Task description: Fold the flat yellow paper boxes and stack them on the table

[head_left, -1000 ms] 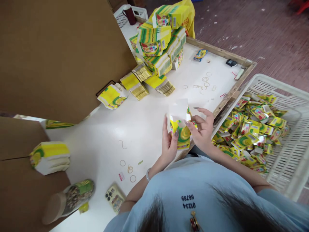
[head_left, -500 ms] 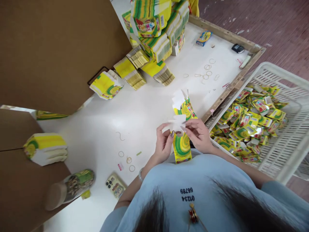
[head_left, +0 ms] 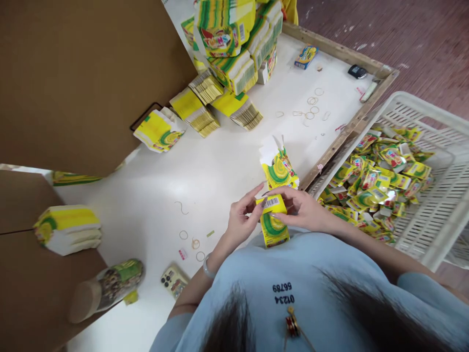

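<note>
Close to my body, I hold a small yellow and green carton (head_left: 274, 229) between both hands. Its barcoded end faces up, and the printed front below shows green swirls. My left hand (head_left: 245, 215) is closed at the carton's left edge, thumb near the barcode. From the other side my right hand (head_left: 302, 209) grips it, with a finger across the top and the thumb against the front. Just beyond the hands lies a stack of flat cartons (head_left: 279, 168) with white flaps spread out.
A white plastic basket (head_left: 432, 234) holding many small cartons stands at the right, past the table's wooden edge (head_left: 337, 132). Bundles of flat cartons (head_left: 234, 73) are piled at the back. Rubber bands (head_left: 310, 110), a phone (head_left: 174, 281) and a jar (head_left: 110, 288) lie on the table.
The carton's white end flap, upright before between my fingers, is now folded over, and a yellow barcoded end shows. My right hand has shifted slightly and now grips the carton's side.
</note>
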{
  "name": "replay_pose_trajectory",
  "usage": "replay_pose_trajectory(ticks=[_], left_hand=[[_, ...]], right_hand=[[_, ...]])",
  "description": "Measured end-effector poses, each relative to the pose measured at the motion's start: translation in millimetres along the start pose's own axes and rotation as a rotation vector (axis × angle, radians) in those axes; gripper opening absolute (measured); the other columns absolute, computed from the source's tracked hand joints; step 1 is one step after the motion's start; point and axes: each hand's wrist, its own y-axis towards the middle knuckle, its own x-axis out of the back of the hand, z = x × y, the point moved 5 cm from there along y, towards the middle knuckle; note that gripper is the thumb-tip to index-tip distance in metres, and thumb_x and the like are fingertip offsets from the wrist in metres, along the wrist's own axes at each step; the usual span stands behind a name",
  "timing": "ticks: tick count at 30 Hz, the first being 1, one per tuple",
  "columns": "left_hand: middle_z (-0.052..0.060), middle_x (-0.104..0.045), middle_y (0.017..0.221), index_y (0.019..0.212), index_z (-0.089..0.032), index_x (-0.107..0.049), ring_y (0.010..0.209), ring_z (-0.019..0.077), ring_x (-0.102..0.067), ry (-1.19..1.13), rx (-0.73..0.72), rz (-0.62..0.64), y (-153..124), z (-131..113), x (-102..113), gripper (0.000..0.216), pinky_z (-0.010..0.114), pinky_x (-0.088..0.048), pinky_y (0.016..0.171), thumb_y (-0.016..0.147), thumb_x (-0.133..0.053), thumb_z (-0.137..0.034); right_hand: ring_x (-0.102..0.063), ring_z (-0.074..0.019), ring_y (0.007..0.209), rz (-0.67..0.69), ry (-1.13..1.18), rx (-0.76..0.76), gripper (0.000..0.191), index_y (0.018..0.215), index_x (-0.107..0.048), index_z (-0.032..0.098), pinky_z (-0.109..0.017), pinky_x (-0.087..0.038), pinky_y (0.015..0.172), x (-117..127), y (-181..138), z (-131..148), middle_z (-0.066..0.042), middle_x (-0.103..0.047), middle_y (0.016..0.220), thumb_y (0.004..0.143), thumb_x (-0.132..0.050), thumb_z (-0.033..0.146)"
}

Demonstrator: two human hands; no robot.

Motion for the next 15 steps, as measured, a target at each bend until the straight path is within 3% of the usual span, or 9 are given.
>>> replay_pose_trajectory(ticks=[2, 5, 7, 9, 12, 15], left_hand=[[0.005, -0.08, 0.09, 0.132, -0.02, -0.073, 0.062, 0.0097, -0.065, -0.02, 0.014, 0.014, 0, 1, -2, 0.043, 0.02, -0.056, 0.06, 0.099, -0.06, -0.046], [0.011, -0.079, 0.119, 0.129, -0.021, -0.074, 0.09, 0.0172, -0.074, -0.012, -0.017, 0.025, -2, 1, -5, 0.041, 0.027, -0.061, 0.079, 0.102, -0.054, -0.045], [0.012, -0.078, 0.121, 0.134, -0.021, -0.071, 0.098, 0.0196, -0.074, 0.031, -0.08, 0.044, -4, 1, -7, 0.043, 0.03, -0.06, 0.087, 0.104, -0.05, -0.044], [0.012, -0.079, 0.113, 0.142, -0.022, -0.065, 0.089, 0.0183, -0.073, 0.081, -0.133, 0.096, -3, 1, -8, 0.046, 0.03, -0.059, 0.084, 0.106, -0.044, -0.042], [0.005, -0.074, 0.086, 0.147, -0.022, -0.059, 0.069, 0.0151, -0.064, 0.139, -0.267, 0.144, 17, 1, -6, 0.047, 0.027, -0.053, 0.071, 0.109, -0.037, -0.041], [0.006, -0.069, 0.088, 0.132, -0.022, -0.067, 0.081, 0.0185, -0.061, 0.264, -0.414, -0.01, 68, 6, 1, 0.042, 0.033, -0.05, 0.081, 0.107, -0.043, -0.045]], right_hand=[[-0.073, -0.0139, 0.08, 0.015, 0.033, -0.004, 0.045, 0.13, -0.063, 0.023, -0.027, -0.063, 0.071, 4, 1, 4, -0.004, -0.076, 0.107, 0.086, -0.073, 0.024], [-0.074, -0.0144, 0.084, 0.043, 0.132, 0.013, 0.044, 0.129, -0.066, 0.024, -0.03, -0.064, 0.075, 10, 1, 3, -0.004, -0.078, 0.109, 0.086, -0.075, 0.026], [-0.075, -0.0157, 0.088, 0.084, 0.194, 0.012, 0.039, 0.125, -0.07, 0.024, -0.033, -0.065, 0.079, 9, 2, -2, -0.004, -0.079, 0.108, 0.088, -0.075, 0.033], [-0.076, -0.0165, 0.087, 0.067, 0.219, 0.013, 0.035, 0.119, -0.075, 0.024, -0.033, -0.066, 0.077, 7, 3, -8, -0.004, -0.081, 0.104, 0.09, -0.073, 0.043], [-0.076, -0.0168, 0.08, -0.117, 0.156, 0.061, 0.035, 0.109, -0.08, 0.024, -0.03, -0.065, 0.068, 18, -2, -13, -0.004, -0.082, 0.1, 0.091, -0.07, 0.053], [-0.076, -0.0199, 0.084, -0.417, -0.121, 0.128, 0.034, 0.109, -0.08, 0.026, -0.032, -0.063, 0.07, 61, -25, -8, -0.006, -0.082, 0.103, 0.096, -0.063, 0.053]])
